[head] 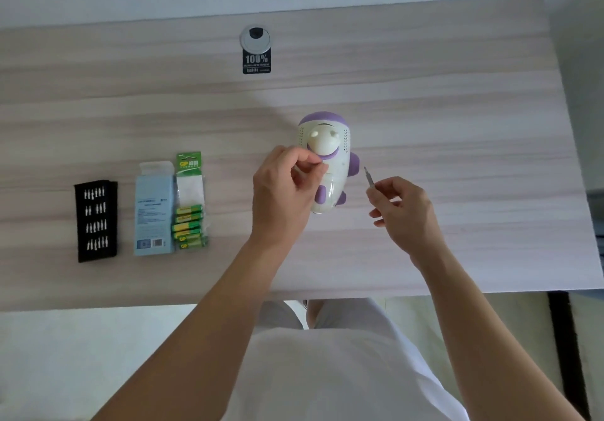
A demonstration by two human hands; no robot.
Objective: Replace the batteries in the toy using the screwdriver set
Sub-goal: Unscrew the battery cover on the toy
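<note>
In the head view, the white-and-purple plastic toy (330, 159) is laid on the pale wooden desk (457, 110). The left hand (287, 188) is pinched at the toy's left flank, though whether anything is held cannot be told, and a slim metal screwdriver (371, 180) is gripped by the right hand (405, 211) just right of the toy. The green-and-yellow batteries (189, 224) are seen packed well left of the toy, so the swap is judged mostly undone.

Office-type rm: wood-look desk (425, 93) w/ cable grommet (255, 38).
</note>
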